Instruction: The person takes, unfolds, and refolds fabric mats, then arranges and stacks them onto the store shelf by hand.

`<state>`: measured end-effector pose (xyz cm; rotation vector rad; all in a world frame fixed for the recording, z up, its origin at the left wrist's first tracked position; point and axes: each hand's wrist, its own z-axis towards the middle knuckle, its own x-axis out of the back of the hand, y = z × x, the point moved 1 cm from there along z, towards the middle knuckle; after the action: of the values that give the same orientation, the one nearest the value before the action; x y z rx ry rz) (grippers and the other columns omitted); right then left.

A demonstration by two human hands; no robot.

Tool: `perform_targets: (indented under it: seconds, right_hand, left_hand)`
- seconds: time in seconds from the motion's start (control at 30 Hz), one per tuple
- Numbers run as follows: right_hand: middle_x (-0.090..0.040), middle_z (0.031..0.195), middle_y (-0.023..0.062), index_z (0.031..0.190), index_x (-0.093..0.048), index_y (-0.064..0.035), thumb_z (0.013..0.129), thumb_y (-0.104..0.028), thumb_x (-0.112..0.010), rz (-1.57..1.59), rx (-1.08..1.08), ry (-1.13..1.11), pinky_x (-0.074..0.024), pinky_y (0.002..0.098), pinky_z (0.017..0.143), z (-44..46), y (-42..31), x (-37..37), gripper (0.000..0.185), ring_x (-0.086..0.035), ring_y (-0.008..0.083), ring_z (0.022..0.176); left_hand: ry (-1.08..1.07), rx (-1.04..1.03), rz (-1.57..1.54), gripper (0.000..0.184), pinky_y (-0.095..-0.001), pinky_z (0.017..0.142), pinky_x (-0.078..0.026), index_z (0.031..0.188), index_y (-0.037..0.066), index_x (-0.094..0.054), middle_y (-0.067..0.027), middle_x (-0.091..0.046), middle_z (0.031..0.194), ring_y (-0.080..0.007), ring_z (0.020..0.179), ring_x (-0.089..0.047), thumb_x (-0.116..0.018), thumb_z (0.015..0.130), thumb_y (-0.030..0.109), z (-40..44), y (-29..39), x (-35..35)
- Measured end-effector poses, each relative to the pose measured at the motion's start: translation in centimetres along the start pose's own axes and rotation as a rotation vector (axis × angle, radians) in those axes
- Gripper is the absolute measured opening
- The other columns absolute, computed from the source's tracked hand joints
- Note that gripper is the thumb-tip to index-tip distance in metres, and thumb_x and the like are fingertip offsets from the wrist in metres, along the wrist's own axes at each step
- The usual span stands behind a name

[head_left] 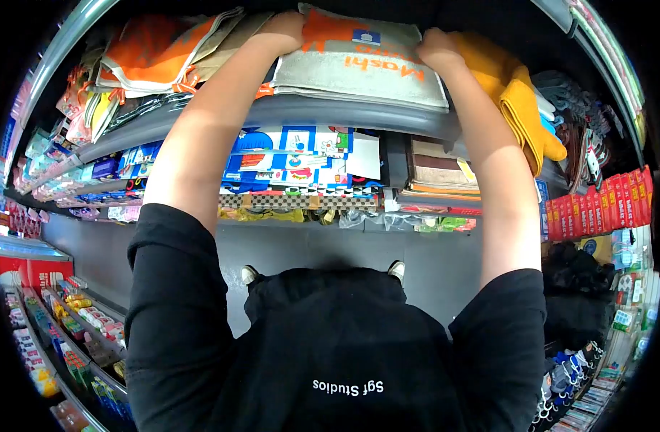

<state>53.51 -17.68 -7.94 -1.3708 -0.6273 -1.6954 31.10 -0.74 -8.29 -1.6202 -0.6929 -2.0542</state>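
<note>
A grey fabric mat (351, 72) with orange lettering and a small blue label lies along the top shelf in front of me. My left hand (283, 32) is closed on its left side near the far edge. On the opposite side, my right hand (439, 49) grips the mat's right edge, fingers curled and partly hidden. The mat's near edge hangs slightly over the shelf lip (344, 111). Beside my left forearm is an orange and white folded mat (150, 57). A yellow cloth (521, 108) drapes off the shelf to the right of my right hand.
Lower shelves hold blue-and-white printed packs (294, 155) and folded brown cloths (438, 169). Red packets (600, 205) hang at the right, with dark gloves or socks (567, 101) above. Another stocked shelf (78, 317) stands at the left. Grey floor (323, 248) shows around my shoes.
</note>
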Motion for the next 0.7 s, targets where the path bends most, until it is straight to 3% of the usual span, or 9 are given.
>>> perform_targets:
  seconds: [0.1, 0.2, 0.43, 0.5, 0.53, 0.6, 0.63, 0.7]
  right_hand:
    - [-0.059, 0.106, 0.0205, 0.107, -0.057, -0.0011, 0.081, -0.014, -0.047, -0.273, 0.115, 0.008, -0.0482, 0.0415, 0.080, -1.6, -1.0, 0.4, 0.031, -0.058, 0.0349, 0.097]
    - [-0.059, 0.108, 0.0185, 0.109, -0.055, -0.0036, 0.082, -0.010, -0.043, -0.373, 0.080, -0.039, -0.0496, 0.0420, 0.077, -2.8, -2.2, 1.0, 0.030, -0.058, 0.0332, 0.098]
    - [-0.058, 0.110, 0.0171, 0.109, -0.055, -0.0031, 0.083, -0.010, -0.041, -0.428, 0.077, -0.019, -0.0506, 0.0422, 0.074, -3.5, -2.8, 1.8, 0.030, -0.058, 0.0329, 0.099]
    - [-0.052, 0.118, 0.0185, 0.113, -0.053, -0.0060, 0.084, -0.018, -0.045, -0.315, 0.119, 0.011, -0.0483, 0.0419, 0.081, -4.1, -3.4, 2.3, 0.033, -0.055, 0.0336, 0.105]
    - [-0.052, 0.118, 0.0185, 0.113, -0.053, -0.0060, 0.084, -0.018, -0.045, -0.316, 0.121, 0.011, -0.0483, 0.0419, 0.081, -4.0, -3.3, 1.6, 0.033, -0.055, 0.0336, 0.105]
    - [-0.045, 0.126, 0.0193, 0.120, -0.049, -0.0107, 0.083, -0.031, -0.048, 0.091, 0.312, 0.212, -0.0426, 0.0414, 0.090, -3.9, -3.5, -0.3, 0.042, -0.048, 0.0334, 0.114]
    - [-0.035, 0.135, 0.0187, 0.132, -0.038, -0.0158, 0.085, -0.048, -0.040, 0.044, 0.289, 0.043, -0.0332, 0.0416, 0.100, -4.8, -4.4, 0.2, 0.057, -0.035, 0.0329, 0.125]
    - [-0.030, 0.139, 0.0158, 0.134, -0.035, -0.0181, 0.086, -0.052, -0.034, -0.006, 0.268, -0.050, -0.0294, 0.0430, 0.102, -5.4, -4.6, -0.5, 0.059, -0.030, 0.0319, 0.128]
  left_hand:
    - [0.074, 0.011, 0.202, 0.030, -0.0378, 0.084, -0.047, 0.108, 0.005, -0.059, -0.0172, -0.057, 0.111, -0.0302, 0.102, -0.056, -0.052, 0.078, 0.009, 0.1, -0.5, -1.2]
    - [0.159, -0.010, 0.242, 0.029, -0.0385, 0.085, -0.047, 0.108, 0.004, -0.059, -0.0166, -0.055, 0.115, -0.0312, 0.104, -0.055, -0.048, 0.081, 0.006, -1.1, 0.3, -1.2]
    - [0.158, 0.061, 0.341, 0.029, -0.0382, 0.085, -0.048, 0.110, 0.005, -0.058, -0.0165, -0.054, 0.117, -0.0292, 0.108, -0.053, -0.048, 0.083, 0.011, -2.1, 1.8, -0.2]
    - [-0.033, -0.045, 0.344, 0.035, -0.0395, 0.091, -0.043, 0.116, 0.008, -0.055, -0.0172, -0.047, 0.126, -0.0289, 0.115, -0.048, -0.044, 0.088, 0.026, -2.7, 3.4, 1.7]
    - [-0.033, -0.043, 0.342, 0.035, -0.0395, 0.091, -0.043, 0.116, 0.008, -0.055, -0.0172, -0.047, 0.126, -0.0289, 0.115, -0.048, -0.044, 0.088, 0.026, -2.9, 3.9, 1.2]
    - [0.153, -0.164, 0.053, 0.049, -0.0389, 0.098, -0.035, 0.124, 0.014, -0.050, -0.0159, -0.047, 0.127, -0.0303, 0.115, -0.046, -0.041, 0.087, 0.044, -3.5, 4.6, -0.6]
    - [0.153, -0.160, 0.054, 0.049, -0.0389, 0.098, -0.035, 0.124, 0.014, -0.050, -0.0159, -0.047, 0.127, -0.0303, 0.115, -0.046, -0.041, 0.087, 0.044, -4.1, 4.5, -1.4]
    - [0.114, -0.220, 0.072, 0.061, -0.0393, 0.101, -0.031, 0.127, 0.006, -0.044, -0.0196, -0.042, 0.130, -0.0316, 0.121, -0.040, -0.032, 0.089, 0.053, -5.1, 4.6, -2.5]
